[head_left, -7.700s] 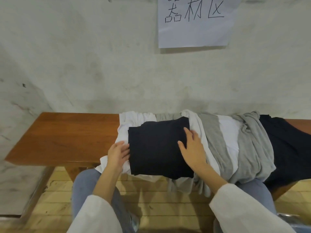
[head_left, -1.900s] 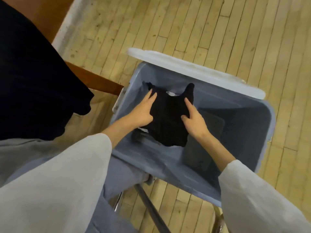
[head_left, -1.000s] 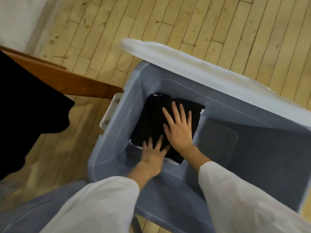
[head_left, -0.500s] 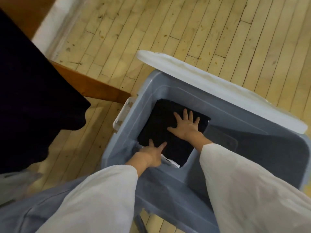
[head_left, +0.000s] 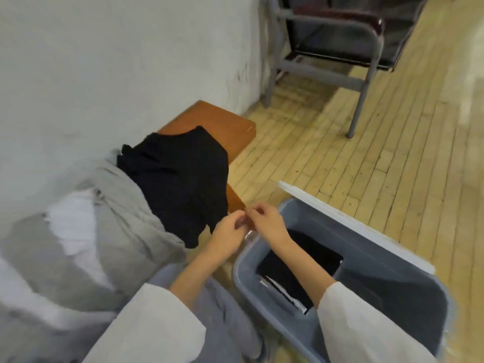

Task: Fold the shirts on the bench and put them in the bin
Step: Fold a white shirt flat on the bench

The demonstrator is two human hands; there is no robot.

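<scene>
Over the bin's (head_left: 392,258) left rim, our left hand (head_left: 227,237) and right hand (head_left: 267,221) meet, fingers curled tip to tip beside the hanging corner of a limp black shirt (head_left: 178,179); blur hides whether they pinch it. That shirt drapes off the desk's (head_left: 217,119) rounded wooden end, over crumpled grey shirts (head_left: 117,205). A folded shirt (head_left: 319,255) lies flat and square in the smooth bin's left corner; open plank floor (head_left: 340,153) stretches beyond.

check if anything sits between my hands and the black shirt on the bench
Nothing visible does. The left hand and right hand are right beside the black shirt where its corner droops over the bench edge; whether they touch it is unclear.
</scene>
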